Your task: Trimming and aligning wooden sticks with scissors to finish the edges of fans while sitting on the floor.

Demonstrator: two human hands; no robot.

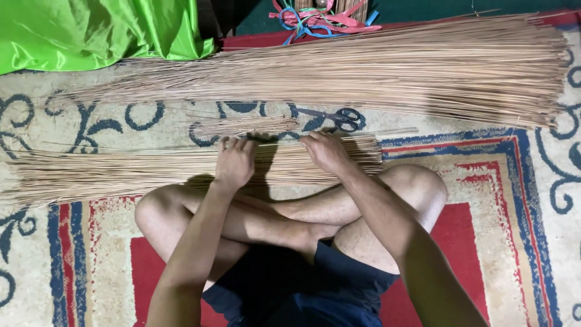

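A near bundle of thin sticks (151, 172) is being pressed onto the patterned rug (532, 200) before the crossed legs. The left hand (235, 162) and right hand (325, 151) are lying curled over it, fingers closed on some sticks. Judged: sorting is being done; gathering an even handful is being called for.

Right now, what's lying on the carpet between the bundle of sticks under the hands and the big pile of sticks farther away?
In the head view, scissors and a small loose bunch of sticks lie between the near bundle and the big pile.
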